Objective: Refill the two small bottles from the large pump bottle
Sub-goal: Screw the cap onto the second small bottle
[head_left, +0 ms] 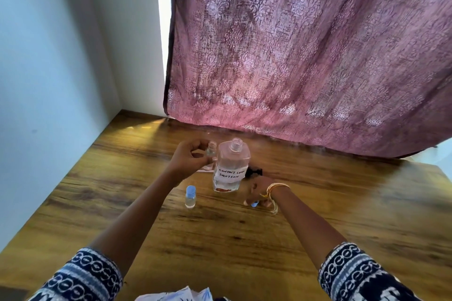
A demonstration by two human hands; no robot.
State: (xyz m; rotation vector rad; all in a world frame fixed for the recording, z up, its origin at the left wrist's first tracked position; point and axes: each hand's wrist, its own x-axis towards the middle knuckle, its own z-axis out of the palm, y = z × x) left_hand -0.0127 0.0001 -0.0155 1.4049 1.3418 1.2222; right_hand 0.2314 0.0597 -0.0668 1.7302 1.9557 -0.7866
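You are at a wood-grain table (220, 239) pushed into a corner, with a pale wall (49, 68) on your left and a patterned mauve curtain (305, 56) hanging down to its far edge. Your left hand (189, 157) is raised with fingers curled round an uncapped small bottle (211, 153), held just beside the open neck of the large bottle (231, 166), whose pump is off and whose handwritten label reads "CONTACT LENS SOLUTION". Nearer you stands a second small bottle (190, 197) with a blue cap, and your right hand (259, 190), bangles (275, 189) at the wrist, rests low on the table beside the large bottle, fingers bent down over a small blue cap (254, 203).
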